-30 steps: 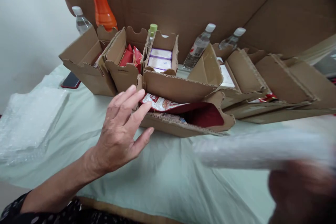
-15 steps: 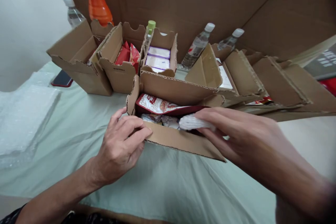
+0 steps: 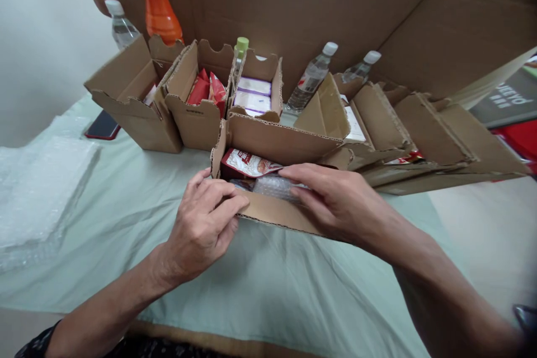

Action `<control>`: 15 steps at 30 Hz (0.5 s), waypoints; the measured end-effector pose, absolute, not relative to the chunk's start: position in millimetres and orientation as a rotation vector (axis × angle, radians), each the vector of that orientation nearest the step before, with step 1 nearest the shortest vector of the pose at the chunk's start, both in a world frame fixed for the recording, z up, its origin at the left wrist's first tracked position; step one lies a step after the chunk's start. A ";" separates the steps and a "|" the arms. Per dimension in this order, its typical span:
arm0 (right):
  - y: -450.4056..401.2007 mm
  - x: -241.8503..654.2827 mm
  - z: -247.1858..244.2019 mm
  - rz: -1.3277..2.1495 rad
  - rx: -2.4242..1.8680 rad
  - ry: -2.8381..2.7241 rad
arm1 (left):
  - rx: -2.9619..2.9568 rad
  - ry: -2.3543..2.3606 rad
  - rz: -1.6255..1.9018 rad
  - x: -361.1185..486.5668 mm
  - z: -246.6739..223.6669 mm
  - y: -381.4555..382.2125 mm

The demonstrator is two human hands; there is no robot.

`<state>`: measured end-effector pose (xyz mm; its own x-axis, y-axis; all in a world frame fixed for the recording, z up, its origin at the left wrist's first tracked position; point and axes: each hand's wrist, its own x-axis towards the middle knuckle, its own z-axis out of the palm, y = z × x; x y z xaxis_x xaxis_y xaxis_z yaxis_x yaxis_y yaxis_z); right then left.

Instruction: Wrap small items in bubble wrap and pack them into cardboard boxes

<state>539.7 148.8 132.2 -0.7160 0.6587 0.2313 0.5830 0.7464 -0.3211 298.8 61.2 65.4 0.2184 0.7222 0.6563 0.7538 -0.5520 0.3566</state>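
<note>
One piece of bubble wrap (image 3: 273,187) lies inside the front cardboard box (image 3: 281,211), just in front of a dark-red printed pouch (image 3: 248,163), and the partly open right hand (image 3: 335,193) has thumb and fingers at the wrap's right end, though whether it grips or only presses cannot be told. The left hand (image 3: 205,224), fingers curled, holds the front-left rim of that box. Behind the box stands a clear plastic bottle (image 3: 311,78), red packets (image 3: 201,89) sit in another carton (image 3: 199,123) behind the box's left end, and stacked bubble-wrap sheets (image 3: 42,196) lie well left of the box on the green-draped surface (image 3: 260,291).
</note>
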 end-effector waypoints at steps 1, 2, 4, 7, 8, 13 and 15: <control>140.9 548.2 135.2 0.288 -0.984 -2.563 | -2.405 -1.463 -1.298 298.6 65.7 59.9; 131.3 557.8 137.5 0.254 -1.025 -2.486 | -2.371 -1.467 -1.337 297.7 65.4 58.1; 108.7 578.6 138.1 0.195 -1.165 -2.255 | -2.239 -1.509 -1.454 293.6 62.0 53.8; 77.3 609.5 122.3 0.149 -1.399 -1.754 | -2.016 -1.643 -1.663 282.4 48.0 51.2; 70.7 618.1 112.1 0.174 -1.458 -1.605 | -1.994 -1.718 -1.721 278.5 41.4 52.6; 81.6 625.1 48.4 0.580 -1.492 -1.592 | -2.168 -2.187 -1.913 275.0 6.6 76.6; 98.1 609.7 29.5 0.732 -1.427 -1.700 | -2.240 -2.310 -2.038 282.7 -2.5 88.6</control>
